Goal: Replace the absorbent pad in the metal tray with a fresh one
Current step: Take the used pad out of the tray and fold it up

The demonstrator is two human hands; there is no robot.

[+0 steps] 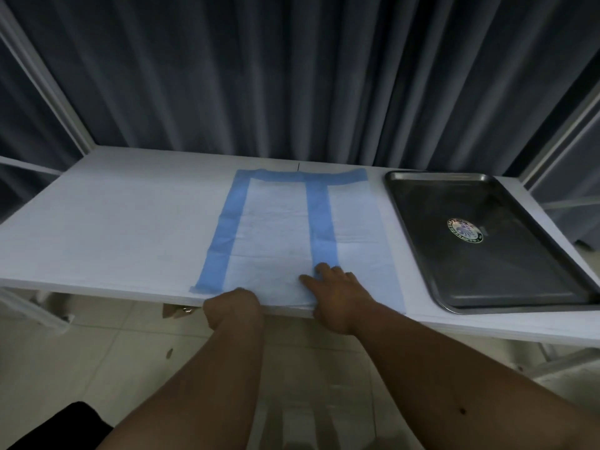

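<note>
White table point(113, 222): pad point(276, 238) with blue borders lies flat mid-table, tray point(487, 248) just right of it, bare. Left hand point(233, 308) curled over pad's near edge; right hand point(334, 287) flat, fingers pressing pad

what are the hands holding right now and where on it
The left hand grips the absorbent pad at its near edge, at the table's front. The right hand only presses flat on the pad's near part.
</note>
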